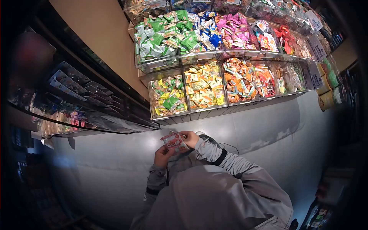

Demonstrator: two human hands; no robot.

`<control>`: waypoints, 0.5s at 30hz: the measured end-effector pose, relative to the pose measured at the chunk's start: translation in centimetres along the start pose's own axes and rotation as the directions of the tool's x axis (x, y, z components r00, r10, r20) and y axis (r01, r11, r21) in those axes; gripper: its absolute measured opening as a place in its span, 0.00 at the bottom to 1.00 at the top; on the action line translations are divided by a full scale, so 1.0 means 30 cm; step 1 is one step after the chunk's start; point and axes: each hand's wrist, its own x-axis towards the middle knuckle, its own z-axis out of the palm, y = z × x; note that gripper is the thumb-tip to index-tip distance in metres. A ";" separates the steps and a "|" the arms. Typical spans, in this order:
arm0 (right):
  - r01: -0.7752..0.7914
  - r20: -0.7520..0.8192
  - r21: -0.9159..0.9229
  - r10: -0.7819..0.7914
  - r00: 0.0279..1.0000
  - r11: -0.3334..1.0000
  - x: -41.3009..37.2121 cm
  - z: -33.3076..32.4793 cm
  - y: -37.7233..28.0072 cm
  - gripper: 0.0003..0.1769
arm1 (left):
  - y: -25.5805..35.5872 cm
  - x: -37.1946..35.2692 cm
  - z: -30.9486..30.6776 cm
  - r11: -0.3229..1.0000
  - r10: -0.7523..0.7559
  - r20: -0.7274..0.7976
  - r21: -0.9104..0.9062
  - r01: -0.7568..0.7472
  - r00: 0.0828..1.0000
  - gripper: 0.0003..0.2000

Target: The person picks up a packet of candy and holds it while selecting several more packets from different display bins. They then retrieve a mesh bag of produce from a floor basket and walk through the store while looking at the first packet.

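A small red and white snack packet [173, 142] is held up in front of my body, over the grey floor. My left hand [162, 155] pinches its lower left edge. My right hand [189, 140] grips the packet's right side, with the thumb and fingers closed on it. Red lettering shows on the packet's face, too small to read. Beyond my hands stands the lower row of clear bins, where a bin of green and yellow packets [168, 96] is the nearest.
Bins of yellow packets [205, 85] and orange packets [243, 81] continue to the right. Above lie green packets [163, 34], blue packets [209, 32] and pink packets [234, 30]. A dark shelf unit [88, 92] stands at left. Round tubs [326, 100] sit at the right end.
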 end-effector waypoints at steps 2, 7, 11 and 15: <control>0.086 -0.003 -0.094 -0.087 0.996 0.992 0.015 0.027 0.079 0.15 | -0.008 -0.032 -0.046 0.998 0.005 0.035 0.065 -0.007 0.999 0.13; -0.021 0.054 0.189 0.011 0.999 0.982 -0.025 0.104 0.072 0.12 | 0.008 -0.098 -0.092 0.996 0.006 0.114 0.088 -0.016 0.993 0.14; 0.094 0.023 0.346 -0.109 0.994 0.934 -0.031 0.163 0.114 0.12 | -0.014 -0.123 -0.116 0.988 0.043 0.123 0.139 -0.061 0.991 0.13; -0.092 0.122 0.470 0.038 0.992 0.878 -0.056 0.188 0.068 0.11 | -0.002 -0.148 -0.129 0.997 0.026 0.080 0.073 -0.032 0.996 0.07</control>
